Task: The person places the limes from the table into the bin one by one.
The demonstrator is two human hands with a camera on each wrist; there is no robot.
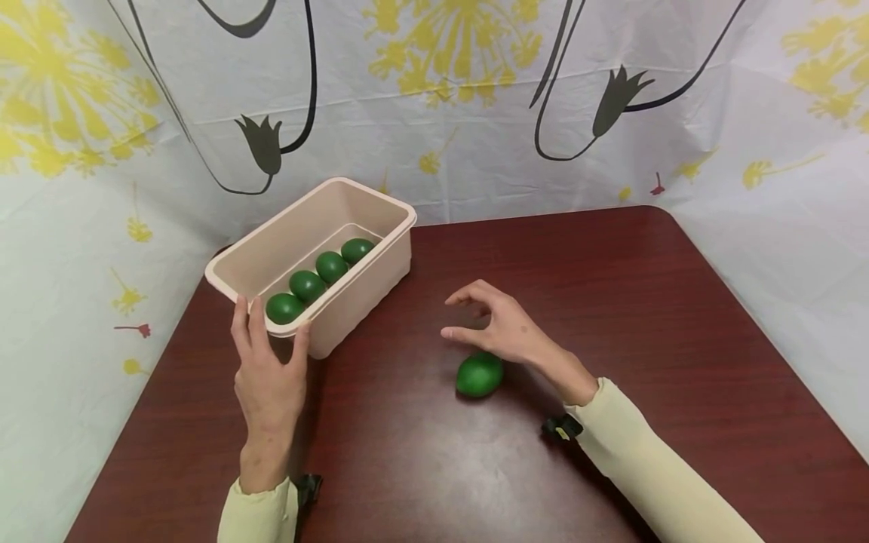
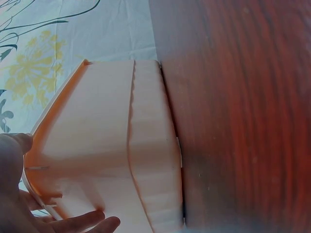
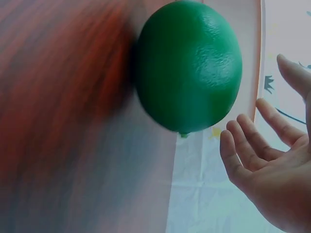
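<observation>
My left hand [image 1: 269, 385] grips the near corner of a pale pink plastic bin [image 1: 366, 298], fingers at the rim and thumb against the outer side. Inside the bin a row of several green limes [image 1: 307, 286] lies along the right wall. One more lime [image 1: 479, 375], glossy with a small stem nub, lies on the table to the right. My right hand [image 1: 512, 332] hovers just beyond and over that lime, thumb and fingers spread apart in a loose curve, holding nothing. In the right wrist view the lime [image 3: 189, 65] is apart from the fingertips [image 3: 227, 138].
The dark red-brown wooden table [image 1: 407, 467] carries the bin at its far left part. Behind and along both sides hangs a white sheet [image 1: 475, 173] with yellow and grey plant prints. Black wrist straps [image 1: 562, 427] show at the cream sleeves [image 1: 652, 467].
</observation>
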